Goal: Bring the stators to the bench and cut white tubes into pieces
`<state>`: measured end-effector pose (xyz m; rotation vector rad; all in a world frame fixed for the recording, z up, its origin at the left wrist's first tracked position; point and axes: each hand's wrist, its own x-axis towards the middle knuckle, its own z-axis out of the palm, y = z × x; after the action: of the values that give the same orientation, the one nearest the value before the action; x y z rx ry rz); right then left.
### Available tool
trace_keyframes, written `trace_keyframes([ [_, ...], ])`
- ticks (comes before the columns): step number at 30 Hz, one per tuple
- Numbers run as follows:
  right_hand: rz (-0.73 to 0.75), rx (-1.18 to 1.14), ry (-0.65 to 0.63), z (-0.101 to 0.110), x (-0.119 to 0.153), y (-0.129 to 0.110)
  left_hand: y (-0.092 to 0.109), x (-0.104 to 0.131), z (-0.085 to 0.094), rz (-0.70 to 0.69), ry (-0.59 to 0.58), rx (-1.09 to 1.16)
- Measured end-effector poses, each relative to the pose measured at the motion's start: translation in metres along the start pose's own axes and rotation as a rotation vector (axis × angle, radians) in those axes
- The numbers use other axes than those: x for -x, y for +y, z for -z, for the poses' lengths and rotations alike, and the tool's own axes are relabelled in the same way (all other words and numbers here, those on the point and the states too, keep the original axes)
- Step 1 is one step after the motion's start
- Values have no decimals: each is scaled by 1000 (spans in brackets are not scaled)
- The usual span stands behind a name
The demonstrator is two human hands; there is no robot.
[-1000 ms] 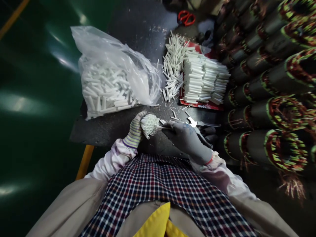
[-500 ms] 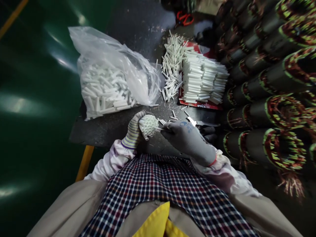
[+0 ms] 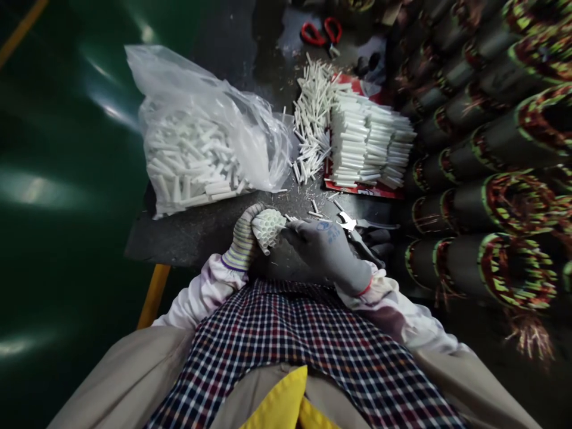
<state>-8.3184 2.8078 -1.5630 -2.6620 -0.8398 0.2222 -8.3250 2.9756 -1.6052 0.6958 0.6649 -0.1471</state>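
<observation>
My left hand, in a striped knit glove, is wrapped around a bundle of white tubes. The open round ends of the tubes face right, towards my other hand. My right hand, in a grey coated glove, is closed in a pinch at those ends. Its fingertips almost touch the bundle and mostly hide the thin white tube between them. A few loose thin tubes lie on the dark table just beyond my right hand.
A clear plastic bag of white tubes lies at left. Behind are a thin-tube pile and stacked tubes on red sheeting. Cutting pliers lie right, red-handled scissors at the back. Wire-wound stators line the right side.
My right hand has moved left, up against the bundle, and the thin tube shows less. At the back, the red-handled scissors have turned and shifted left. My left hand stays almost still.
</observation>
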Motion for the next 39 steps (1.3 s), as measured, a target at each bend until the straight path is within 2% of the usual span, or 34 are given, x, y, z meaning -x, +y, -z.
trace_keyframes([
  [3,-35,45,-14,-2,-2,-6,-2,1,1,-48,-23,-58],
  [7,-121,71,-15,-9,-4,-16,-4,-3,-2,0,36,93],
  [10,-148,-11,0,-8,-16,-8,-1,-6,-4,36,63,151],
  [13,-296,-31,142,-2,-47,17,5,-7,-4,40,100,179],
  [15,-410,57,170,-1,-76,36,9,-6,-5,59,107,185],
  [18,-517,176,74,-9,-116,52,12,-4,-7,117,91,178],
  [21,-568,204,-37,-20,-133,54,13,-3,-7,94,114,177],
  [24,-556,222,-78,-22,-125,53,13,-4,-5,73,123,163],
  [30,-507,179,-52,-18,-89,62,9,-7,-1,89,34,165],
  [35,-513,-67,-6,-14,-66,69,7,-9,0,80,8,179],
  [39,-522,-504,30,-14,-53,70,6,-13,0,84,52,184],
])
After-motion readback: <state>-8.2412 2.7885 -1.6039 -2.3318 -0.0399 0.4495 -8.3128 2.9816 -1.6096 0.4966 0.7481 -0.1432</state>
